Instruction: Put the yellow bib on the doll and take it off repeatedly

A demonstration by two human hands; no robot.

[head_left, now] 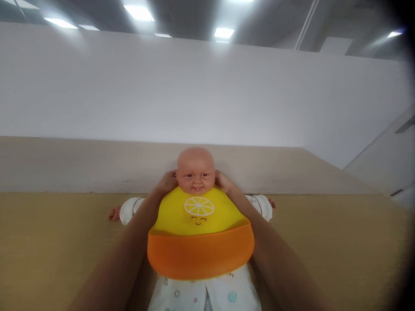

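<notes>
The bib (200, 235) at lower centre seems light, flexible, best held near its neck edge; for left hand (167, 181) and right hand (224, 181), finger opening and grip I cannot tell.

Bare L hand (167, 181), R hand (224, 181): fingertips hid. behind round, bald doll head (196, 170); ditto neck part of yellow-orange bib (201, 242). White printed outfit (188, 294) cut off @ btm.

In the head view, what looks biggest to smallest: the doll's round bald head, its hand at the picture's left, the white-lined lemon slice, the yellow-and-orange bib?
1. Yellow-and-orange bib
2. Doll's round bald head
3. White-lined lemon slice
4. Doll's hand, picture's left
</notes>
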